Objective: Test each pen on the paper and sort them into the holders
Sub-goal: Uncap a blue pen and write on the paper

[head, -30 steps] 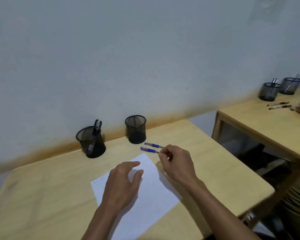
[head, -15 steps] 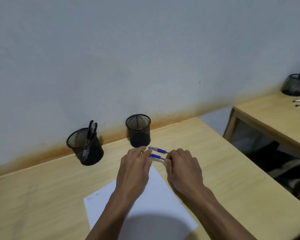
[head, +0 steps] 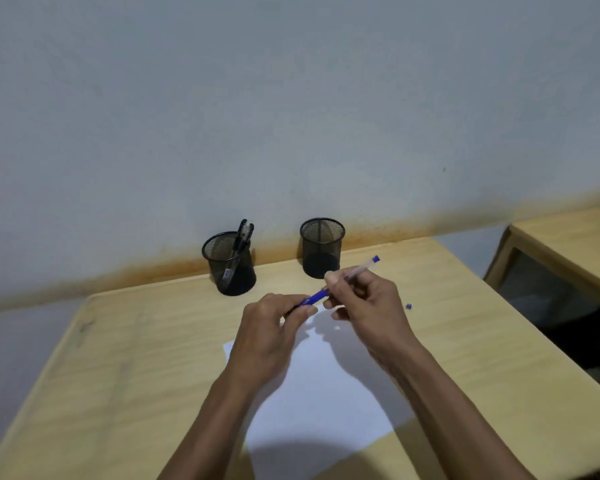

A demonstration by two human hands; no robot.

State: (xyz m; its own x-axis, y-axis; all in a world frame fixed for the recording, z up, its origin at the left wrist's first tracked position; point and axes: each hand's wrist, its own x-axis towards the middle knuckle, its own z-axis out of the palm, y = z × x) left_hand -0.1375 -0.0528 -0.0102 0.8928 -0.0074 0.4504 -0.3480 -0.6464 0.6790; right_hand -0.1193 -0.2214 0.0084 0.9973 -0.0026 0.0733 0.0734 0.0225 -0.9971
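Uncapping the pen [head: 347, 277]: right hand [head: 368, 306] pinches its barrel, left hand [head: 274, 327] clamps the blue cap. Next, scribbling on the paper [head: 326, 393] at six o'clock.

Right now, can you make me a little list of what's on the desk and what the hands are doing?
desk: light wood
paper: white sheet under the hands
pen: blue pen, held above the paper
left hand: pinches the blue cap end
right hand: grips the clear barrel
left holder: black mesh cup with dark pens inside
right holder: black mesh cup, looks empty
small blue piece: on the desk, unclear what
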